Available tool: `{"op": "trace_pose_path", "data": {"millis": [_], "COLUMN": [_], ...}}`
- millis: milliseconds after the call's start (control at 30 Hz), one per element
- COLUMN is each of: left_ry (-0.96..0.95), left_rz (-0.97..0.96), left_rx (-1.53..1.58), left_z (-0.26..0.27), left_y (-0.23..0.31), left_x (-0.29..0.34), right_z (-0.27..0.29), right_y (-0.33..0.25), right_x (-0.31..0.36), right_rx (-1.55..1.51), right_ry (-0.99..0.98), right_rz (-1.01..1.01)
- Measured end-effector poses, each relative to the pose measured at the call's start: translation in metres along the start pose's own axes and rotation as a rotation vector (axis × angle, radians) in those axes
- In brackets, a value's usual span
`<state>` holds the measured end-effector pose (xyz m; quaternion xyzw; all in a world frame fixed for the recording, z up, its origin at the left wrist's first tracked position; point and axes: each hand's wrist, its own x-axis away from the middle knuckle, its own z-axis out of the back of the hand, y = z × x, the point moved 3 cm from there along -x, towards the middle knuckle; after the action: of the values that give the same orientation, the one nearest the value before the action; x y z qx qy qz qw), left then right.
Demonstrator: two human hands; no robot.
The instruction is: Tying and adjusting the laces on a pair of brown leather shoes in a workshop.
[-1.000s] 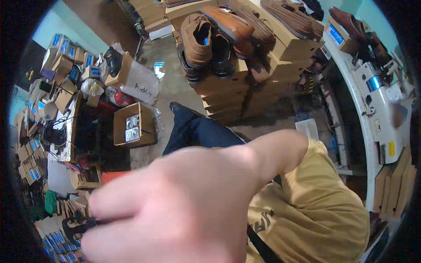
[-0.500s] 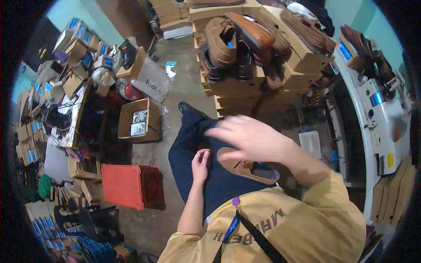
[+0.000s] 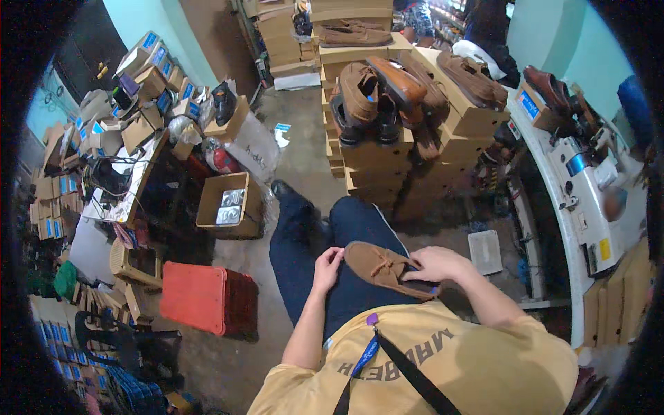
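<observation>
A brown suede moccasin (image 3: pixel 377 264) with a small bow on its front lies across my thighs, toe to the left. My right hand (image 3: pixel 439 265) grips it near the opening, thumb and fingers at the tongue and side edge. At the toe, my left hand (image 3: pixel 328 270) is closed in a pinch with its fingertips against or just beside the shoe's edge. Whatever may be between those fingertips is too small to make out. A bit of blue shows inside the shoe's heel end.
Stacked cardboard boxes (image 3: pixel 377 155) bearing brown and black shoes (image 3: pixel 360 90) stand ahead. A red crate (image 3: pixel 195 297) and an open carton (image 3: pixel 207 200) with metal tins sit on the floor at left. A white sewing machine (image 3: pixel 588 207) lines the right side, near a pale tray (image 3: pixel 485 252).
My right hand, raised and blurred over the shoe before, has come down right onto its opening. My left hand has shifted slightly toward the toe. The head view has tilted up a little.
</observation>
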<state>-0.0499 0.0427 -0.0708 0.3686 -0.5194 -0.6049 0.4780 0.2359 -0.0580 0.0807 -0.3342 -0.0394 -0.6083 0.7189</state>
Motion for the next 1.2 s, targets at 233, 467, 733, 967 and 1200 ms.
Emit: {"op": "trace_pose_path", "data": {"millis": [233,467,733,967,1200], "left_ry": [-0.010,-0.044,-0.128,-0.151,0.012], "left_rz": [0.151,0.102,0.124,0.229,0.256], "left_rx": [0.029,-0.172,-0.120,-0.162,-0.063], "left_z": [0.011,0.008,-0.014,-0.013,-0.004], "left_y": [-0.032,0.004,0.031,0.005,0.003], "left_x": [0.016,0.013,0.022,0.004,0.009], "right_z": [-0.034,-0.033,-0.029,-0.007,0.125], "right_y": [-0.010,0.005,0.021,0.036,0.060], "right_x": [-0.047,-0.062,-0.040,-0.037,-0.041], "right_rx": [0.182,0.094,-0.064,-0.023,-0.357], "right_ry": [0.024,0.040,0.095,-0.139,0.437], "right_rz": [0.049,0.028,0.068,0.099,0.178]}}
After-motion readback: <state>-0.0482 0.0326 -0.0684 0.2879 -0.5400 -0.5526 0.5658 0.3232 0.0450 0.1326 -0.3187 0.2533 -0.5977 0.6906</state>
